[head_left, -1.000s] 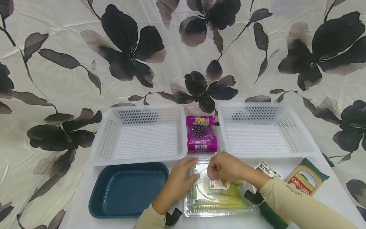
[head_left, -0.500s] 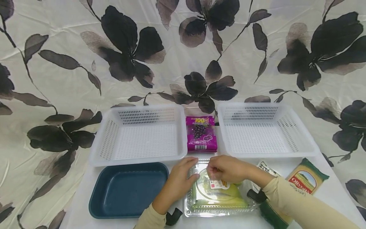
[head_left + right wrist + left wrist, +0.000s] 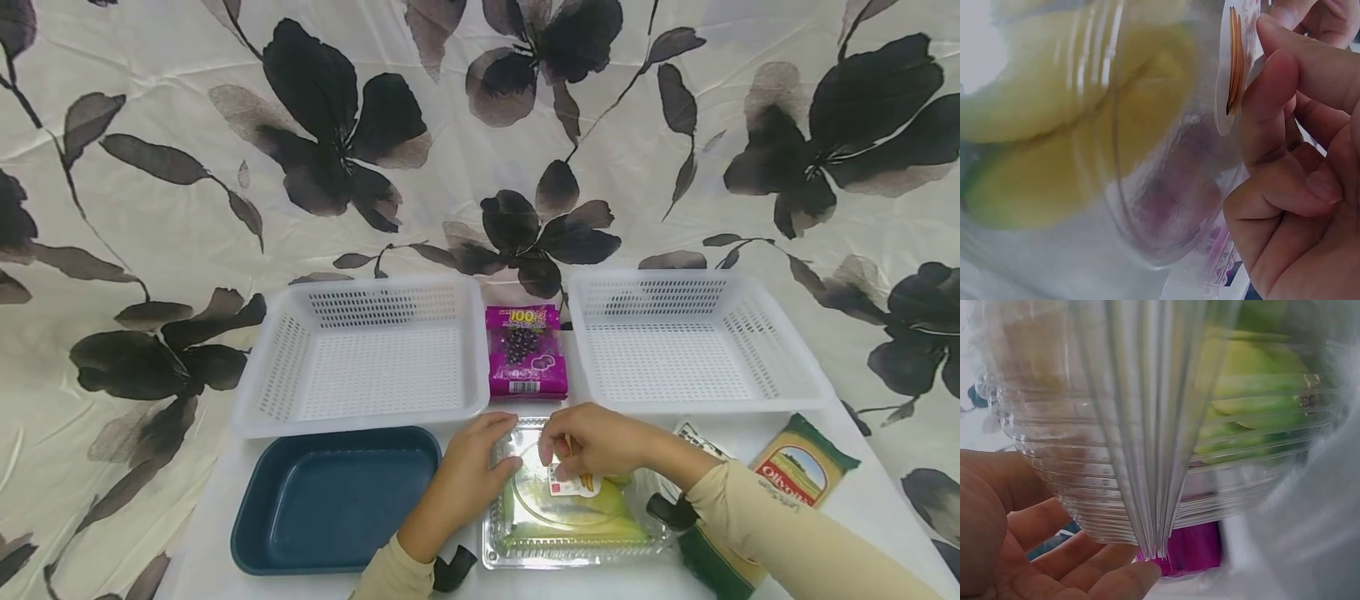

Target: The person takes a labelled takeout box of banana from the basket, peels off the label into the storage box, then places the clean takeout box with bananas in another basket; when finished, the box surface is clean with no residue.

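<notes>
A clear plastic clamshell box sits at the front centre of the table, with yellow-green fruit like bananas showing through it. My left hand rests at the box's left back corner, thumb on the lid; in the left wrist view its loosely spread fingers reach along the ridged corner. Over the lid, my right hand has its fingers curled, thumb and index fingertips slightly apart beside a white sticker printed with bananas. That sticker is seen nearly edge-on in the right wrist view.
Two white perforated baskets stand behind, one left and one right. Between them lies a purple grape candy bag. A dark blue tray is at front left. On the right is a green and tan Olivoila pouch, partly behind the right forearm.
My right thumb and index finger have parted slightly above the sticker, after being drawn together. The hand had shifted slightly down the lid. My left hand stays on the box corner.
</notes>
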Demonstrator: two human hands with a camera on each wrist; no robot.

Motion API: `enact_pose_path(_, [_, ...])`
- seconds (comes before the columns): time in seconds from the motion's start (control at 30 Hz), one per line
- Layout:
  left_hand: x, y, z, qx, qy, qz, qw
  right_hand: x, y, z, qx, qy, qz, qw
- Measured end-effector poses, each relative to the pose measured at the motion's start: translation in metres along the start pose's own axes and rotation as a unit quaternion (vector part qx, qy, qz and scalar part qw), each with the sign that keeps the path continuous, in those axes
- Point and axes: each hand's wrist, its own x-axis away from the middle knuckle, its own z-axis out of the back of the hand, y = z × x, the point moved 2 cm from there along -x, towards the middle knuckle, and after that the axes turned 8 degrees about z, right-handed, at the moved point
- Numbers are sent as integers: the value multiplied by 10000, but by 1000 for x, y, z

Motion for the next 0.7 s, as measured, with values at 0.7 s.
enact_pose_path(0.7, [0,-2,0,76,-36,43,10000,-1,2,3,77,-521,543,9971])
